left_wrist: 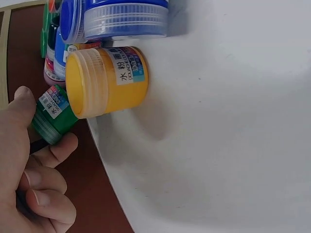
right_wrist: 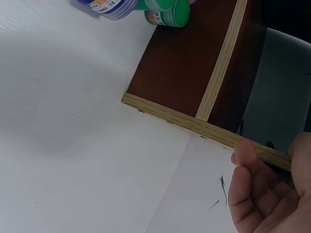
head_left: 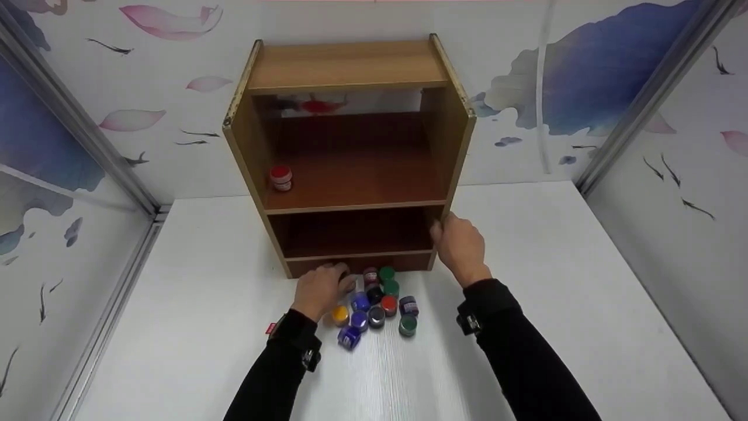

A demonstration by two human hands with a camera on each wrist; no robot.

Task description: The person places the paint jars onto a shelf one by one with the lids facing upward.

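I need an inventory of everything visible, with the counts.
Table: one, white, underneath.
Cabinet: one, brown, on table.
Walls: three, printed white, around table.
Corner posts: two, grey, between walls.
Shelved jar: one, red, inside cabinet.
Table jars: twelve visible; three green, four blue-purple, two dark, one each red, maroon, yellow; before cabinet.
Held jar: one, green, in left fingers.
Small tag: one, red, by left sleeve.
Wrist cameras: two, black, strapped on.
Sleeves: two, black, foreground.
Left hand: one, pinching held jar.
Right hand: one, gripping cabinet edge.

Paint jars [head_left: 376,317] block low approach to shelf unit [head_left: 356,133]; side panels [head_left: 441,137] bar sideways entry; open front passable above jars.
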